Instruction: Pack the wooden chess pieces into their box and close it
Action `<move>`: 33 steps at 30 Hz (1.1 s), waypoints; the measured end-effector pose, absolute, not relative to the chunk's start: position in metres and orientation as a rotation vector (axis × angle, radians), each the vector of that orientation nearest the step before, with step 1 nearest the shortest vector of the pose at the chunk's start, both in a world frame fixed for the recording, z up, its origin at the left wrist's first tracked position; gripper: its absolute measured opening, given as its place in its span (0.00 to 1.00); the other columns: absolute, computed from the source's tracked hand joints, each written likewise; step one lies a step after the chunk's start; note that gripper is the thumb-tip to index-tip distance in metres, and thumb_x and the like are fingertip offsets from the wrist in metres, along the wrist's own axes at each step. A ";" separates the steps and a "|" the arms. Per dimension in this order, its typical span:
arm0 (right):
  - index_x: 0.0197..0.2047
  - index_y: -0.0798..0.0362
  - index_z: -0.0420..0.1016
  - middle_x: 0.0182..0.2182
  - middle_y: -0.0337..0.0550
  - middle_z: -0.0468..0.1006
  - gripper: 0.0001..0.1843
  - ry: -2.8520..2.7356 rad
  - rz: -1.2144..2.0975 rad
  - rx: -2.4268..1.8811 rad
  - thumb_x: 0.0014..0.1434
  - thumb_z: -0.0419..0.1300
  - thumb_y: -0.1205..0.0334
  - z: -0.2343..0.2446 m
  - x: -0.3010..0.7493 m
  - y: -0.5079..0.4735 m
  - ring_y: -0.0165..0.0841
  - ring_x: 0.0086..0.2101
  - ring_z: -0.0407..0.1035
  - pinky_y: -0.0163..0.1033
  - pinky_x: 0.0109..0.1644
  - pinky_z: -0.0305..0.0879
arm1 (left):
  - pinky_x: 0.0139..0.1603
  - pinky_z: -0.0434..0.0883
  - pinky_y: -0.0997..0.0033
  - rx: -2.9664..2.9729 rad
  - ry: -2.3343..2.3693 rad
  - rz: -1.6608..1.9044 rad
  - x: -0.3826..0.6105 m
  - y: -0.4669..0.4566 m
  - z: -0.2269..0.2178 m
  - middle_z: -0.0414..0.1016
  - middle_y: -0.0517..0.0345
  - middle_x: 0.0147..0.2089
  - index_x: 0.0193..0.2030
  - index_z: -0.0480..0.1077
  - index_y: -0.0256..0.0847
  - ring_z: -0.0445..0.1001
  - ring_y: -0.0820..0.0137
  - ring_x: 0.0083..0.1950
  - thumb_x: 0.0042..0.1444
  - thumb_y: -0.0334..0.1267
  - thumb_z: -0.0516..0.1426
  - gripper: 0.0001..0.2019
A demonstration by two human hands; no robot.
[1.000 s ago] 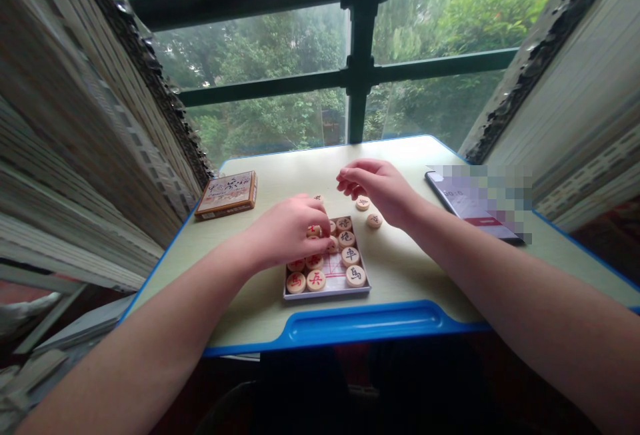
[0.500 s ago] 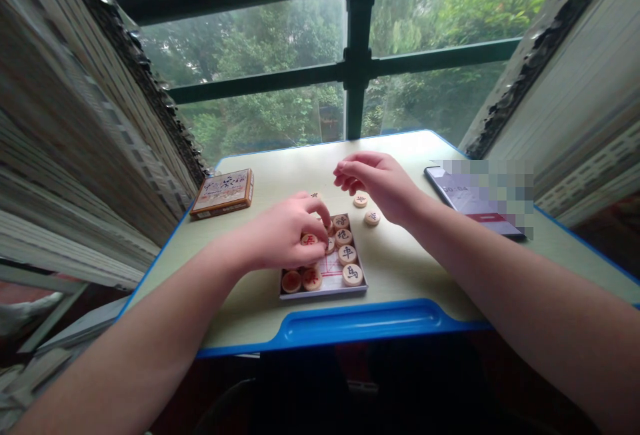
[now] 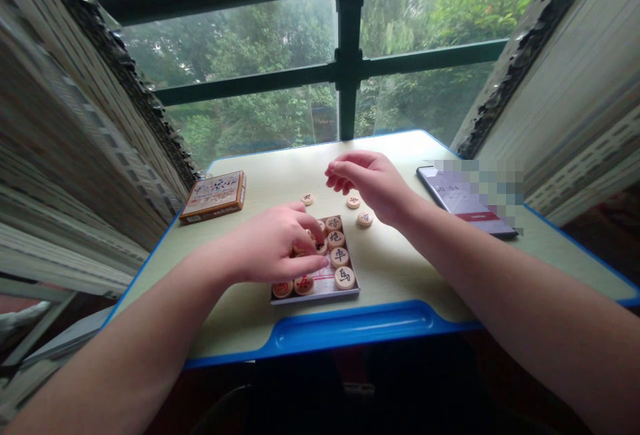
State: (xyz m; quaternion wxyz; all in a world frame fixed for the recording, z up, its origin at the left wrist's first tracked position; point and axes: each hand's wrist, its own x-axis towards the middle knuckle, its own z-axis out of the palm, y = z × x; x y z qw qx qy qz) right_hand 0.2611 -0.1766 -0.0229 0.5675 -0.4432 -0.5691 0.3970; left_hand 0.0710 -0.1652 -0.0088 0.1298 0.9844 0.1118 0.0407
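Over the shallow box tray [image 3: 315, 298] is my left hand [image 3: 277, 242], thumb spread from the bent fingers; the fingertips reach down among the Chinese chess pieces and hide some of them. Along the tray's right side runs a column of black-marked pieces, with a horse piece [image 3: 345, 278] nearest me. Red-marked pieces, one of them a soldier piece [image 3: 303, 284], lie at the front left. My right hand [image 3: 361, 175] hovers beyond the tray, fingers loosely curled and nothing visible in them. Close to it on the table lie loose chess pieces [image 3: 353, 202], one [image 3: 365, 219] nearer me.
Another loose piece [image 3: 307, 199] lies behind the tray. A printed cardboard box [image 3: 214, 198] is at the table's left. On the right rests a phone [image 3: 457, 196], partly blurred out. The table [image 3: 400, 275] has a blue edge with a molded groove [image 3: 350, 325]; windows stand behind.
My left thumb has moved away from the fingers, opening the hand over the tray. The right hand keeps nearly the same pose. The whole view has shifted slightly.
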 end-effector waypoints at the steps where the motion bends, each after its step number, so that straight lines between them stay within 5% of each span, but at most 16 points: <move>1: 0.26 0.56 0.74 0.24 0.41 0.75 0.08 -1.333 0.938 -1.044 0.53 0.59 0.61 -0.023 0.261 -0.177 0.27 0.25 0.66 0.34 0.30 0.59 | 0.42 0.65 0.67 2.854 0.322 0.120 0.071 -0.166 -0.009 0.77 0.55 0.35 0.26 0.77 0.42 0.70 0.69 0.35 0.58 0.41 0.55 0.13; 15: 0.26 0.56 0.73 0.22 0.40 0.75 0.08 -1.279 0.966 -1.017 0.52 0.59 0.61 -0.019 0.261 -0.178 0.26 0.24 0.65 0.34 0.29 0.60 | 0.40 0.65 0.69 2.889 0.391 0.034 0.072 -0.172 -0.009 0.75 0.53 0.36 0.35 0.79 0.42 0.70 0.69 0.37 0.58 0.47 0.54 0.15; 33: 0.25 0.56 0.72 0.23 0.41 0.75 0.08 -1.240 0.983 -1.013 0.51 0.59 0.61 -0.016 0.261 -0.180 0.26 0.24 0.66 0.33 0.28 0.60 | 0.40 0.66 0.69 2.915 0.346 0.083 0.069 -0.171 -0.008 0.76 0.53 0.38 0.31 0.78 0.42 0.70 0.70 0.37 0.60 0.44 0.52 0.15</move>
